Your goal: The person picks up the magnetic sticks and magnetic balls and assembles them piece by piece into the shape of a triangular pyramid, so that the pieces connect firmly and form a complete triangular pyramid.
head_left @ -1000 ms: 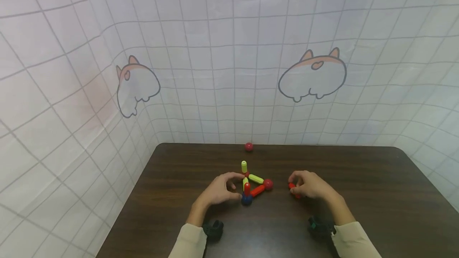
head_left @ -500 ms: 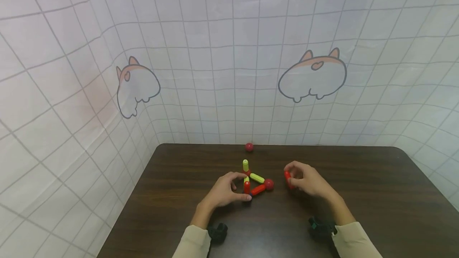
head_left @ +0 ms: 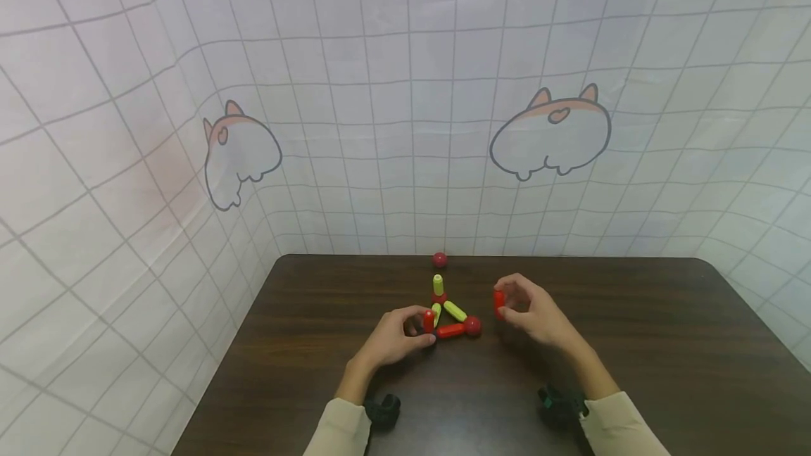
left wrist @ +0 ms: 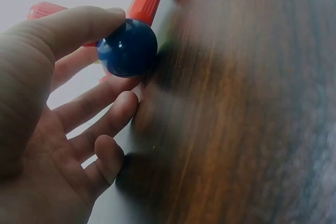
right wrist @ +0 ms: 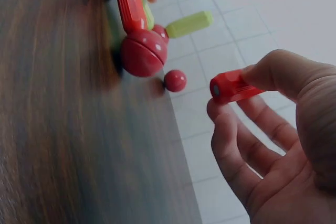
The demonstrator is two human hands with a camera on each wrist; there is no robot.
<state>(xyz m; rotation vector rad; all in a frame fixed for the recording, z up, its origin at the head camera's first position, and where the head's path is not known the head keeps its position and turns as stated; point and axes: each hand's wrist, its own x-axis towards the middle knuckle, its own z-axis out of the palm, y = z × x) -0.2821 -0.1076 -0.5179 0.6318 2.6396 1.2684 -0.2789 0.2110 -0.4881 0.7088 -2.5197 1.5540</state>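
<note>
My right hand [head_left: 535, 315] pinches a short red rod [right wrist: 231, 86] between thumb and fingertips, upright above the table and right of a ball-and-rod toy frame. With thumb and fingers, my left hand [head_left: 394, 338] holds the frame's blue ball [left wrist: 128, 48], which the head view mostly hides. A red rod [head_left: 429, 321] stands up from that ball. Another red rod [head_left: 451, 331] links it to a red ball [head_left: 472, 326]. A yellow-green rod [head_left: 455, 311] runs back to a farther red ball [head_left: 439, 298], topped by an upright yellow-green rod [head_left: 438, 284].
A loose red ball [head_left: 440, 259] lies near the far edge of the dark wooden table [head_left: 317, 294]. Behind the table hangs a white grid-patterned cloth [head_left: 380, 160] with cartoon animals. Each wrist wears a dark camera mount.
My right hand has lifted the red rod and brought it left and forward, turning it upright. My left hand has closed onto the blue ball, and the frame has turned slightly.
</note>
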